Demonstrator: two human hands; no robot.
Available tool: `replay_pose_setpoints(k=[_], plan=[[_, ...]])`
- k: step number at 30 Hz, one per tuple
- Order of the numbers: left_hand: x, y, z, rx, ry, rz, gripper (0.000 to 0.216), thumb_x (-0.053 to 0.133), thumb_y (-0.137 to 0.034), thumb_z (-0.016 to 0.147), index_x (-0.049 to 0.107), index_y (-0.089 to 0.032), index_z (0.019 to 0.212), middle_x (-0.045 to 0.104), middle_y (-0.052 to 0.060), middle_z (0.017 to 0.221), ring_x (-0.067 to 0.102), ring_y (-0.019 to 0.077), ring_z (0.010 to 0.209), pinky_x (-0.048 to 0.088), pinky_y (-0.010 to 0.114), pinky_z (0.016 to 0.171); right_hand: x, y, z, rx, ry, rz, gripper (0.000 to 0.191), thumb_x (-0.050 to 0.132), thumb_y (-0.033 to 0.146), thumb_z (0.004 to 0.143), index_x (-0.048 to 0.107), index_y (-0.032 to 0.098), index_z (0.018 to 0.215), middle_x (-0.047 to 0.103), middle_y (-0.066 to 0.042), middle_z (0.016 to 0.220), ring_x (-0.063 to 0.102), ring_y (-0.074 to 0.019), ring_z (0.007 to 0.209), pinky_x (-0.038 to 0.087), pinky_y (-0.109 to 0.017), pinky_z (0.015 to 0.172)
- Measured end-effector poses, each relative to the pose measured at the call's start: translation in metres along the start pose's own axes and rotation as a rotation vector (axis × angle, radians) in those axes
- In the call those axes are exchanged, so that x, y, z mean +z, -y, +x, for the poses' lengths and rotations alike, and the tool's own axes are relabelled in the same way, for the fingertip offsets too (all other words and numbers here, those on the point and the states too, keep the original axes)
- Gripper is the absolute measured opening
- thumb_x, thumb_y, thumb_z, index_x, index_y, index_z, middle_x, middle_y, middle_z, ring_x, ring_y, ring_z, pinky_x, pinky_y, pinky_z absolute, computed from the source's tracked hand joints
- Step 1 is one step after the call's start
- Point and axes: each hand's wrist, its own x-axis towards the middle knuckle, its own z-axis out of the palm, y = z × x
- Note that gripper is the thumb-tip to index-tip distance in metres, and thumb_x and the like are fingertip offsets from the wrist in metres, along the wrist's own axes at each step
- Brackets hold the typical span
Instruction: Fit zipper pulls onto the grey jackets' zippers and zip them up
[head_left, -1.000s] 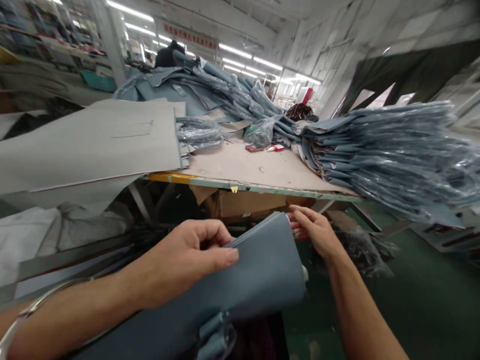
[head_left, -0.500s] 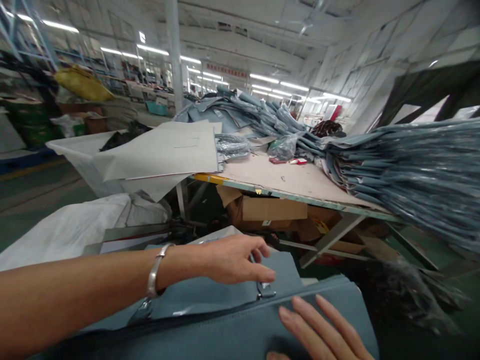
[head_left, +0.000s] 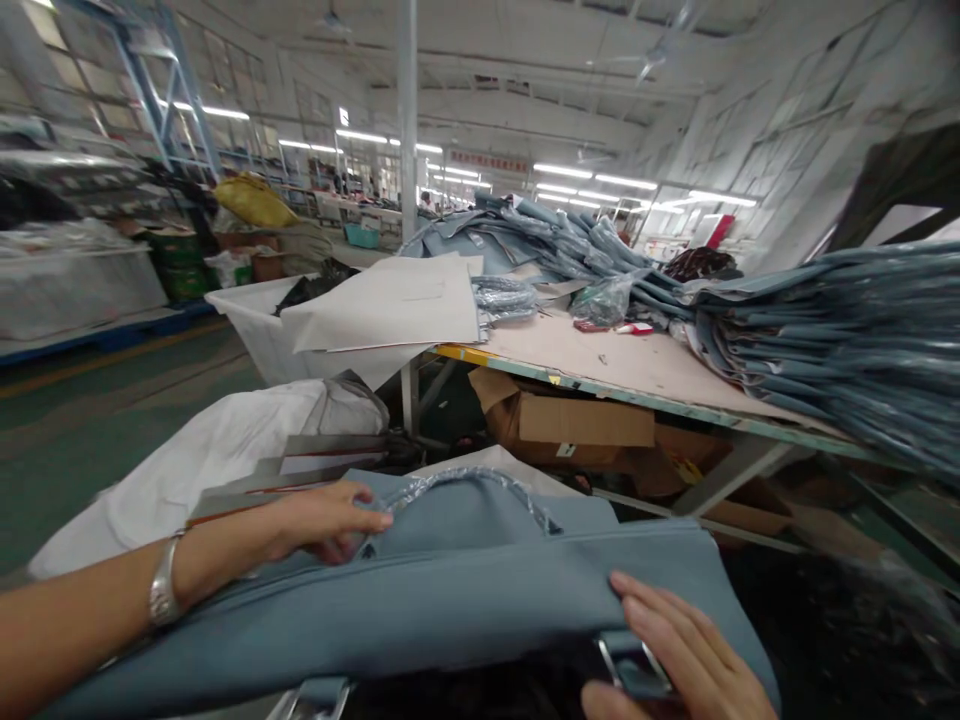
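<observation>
A blue-grey handbag (head_left: 465, 600) lies across the lower view, its surface smooth. Behind its upper edge a handle (head_left: 480, 472) wrapped in clear plastic arches up. My left hand (head_left: 322, 520), with a silver bracelet at the wrist, is at the handle's left end; its fingers are half bent and apart, the lower ones partly hidden. On the bag's right front, my right hand (head_left: 682, 645) rests with fingers stretched out. A strap tab with a metal ring (head_left: 634, 665) sits between its thumb and fingers. Another metal ring (head_left: 319, 695) shows at the lower edge.
A worktable (head_left: 637, 365) ahead carries a heap of blue-grey pieces (head_left: 517, 235) and, at right, a plastic-wrapped stack (head_left: 840, 330). White sheets (head_left: 390, 305) lie over a white bin (head_left: 247, 325). Cardboard boxes (head_left: 585, 425) are under the table. White cloth (head_left: 225, 450) lies at left.
My left hand has moved left, from the handle's right end to its left end. The handle now stands up in view. The bag has tilted, showing its front rings. The view has turned left.
</observation>
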Motion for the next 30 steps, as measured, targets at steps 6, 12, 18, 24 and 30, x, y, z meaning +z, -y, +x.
replay_pose_setpoints(k=[6,12,18,24,30], plan=[[0.000,-0.024,0.011,0.086,0.034,-0.466,0.013,0.062,-0.023,0.083,0.055,-0.014,0.078,0.054,-0.004,0.062,0.052,0.0087,0.053,0.044,0.020,0.053,0.030,-0.033,0.008,-0.020,0.018,-0.270,0.046,0.051,-0.001,0.096,0.063,0.028,0.129,0.051,-0.020,0.132,0.054,-0.0346,0.127,0.049,-0.049,0.097],[-0.023,-0.100,0.028,0.365,-0.066,-0.585,0.032,0.074,-0.008,0.072,0.050,-0.018,0.091,0.066,0.000,0.078,0.070,0.0177,0.073,0.057,0.028,0.065,0.079,-0.028,-0.021,-0.013,0.112,-0.259,0.037,0.038,0.013,0.104,0.065,0.022,0.127,0.055,-0.014,0.139,0.041,-0.0300,0.140,0.025,-0.055,0.120],[-0.024,-0.138,0.006,0.609,0.153,-0.455,0.043,0.087,-0.034,0.066,0.056,-0.018,0.091,0.072,0.004,0.080,0.071,0.0187,0.079,0.054,0.023,0.069,0.088,-0.010,-0.047,-0.094,0.084,-0.134,0.035,0.036,0.016,0.104,0.069,0.017,0.095,0.064,-0.007,0.131,0.048,-0.0227,0.135,0.008,-0.049,0.128],[-0.039,-0.170,-0.001,0.715,0.170,-0.426,0.058,0.088,-0.055,0.063,0.058,-0.017,0.094,0.071,0.002,0.085,0.067,0.0142,0.081,0.053,0.022,0.073,0.035,-0.042,0.009,-0.013,-0.027,0.004,0.024,0.040,0.016,0.103,0.064,0.016,0.100,0.069,-0.008,0.119,0.058,-0.0237,0.125,0.038,-0.044,0.118],[-0.032,-0.178,-0.019,0.720,0.274,-0.462,0.044,0.085,-0.047,0.071,0.061,-0.016,0.090,0.068,0.000,0.081,0.063,0.0121,0.073,0.052,0.023,0.073,-0.012,-0.076,0.072,0.523,-0.204,0.216,0.018,0.045,0.023,0.102,0.062,0.016,0.104,0.070,-0.007,0.092,0.068,-0.0178,0.083,0.058,-0.028,0.075]])
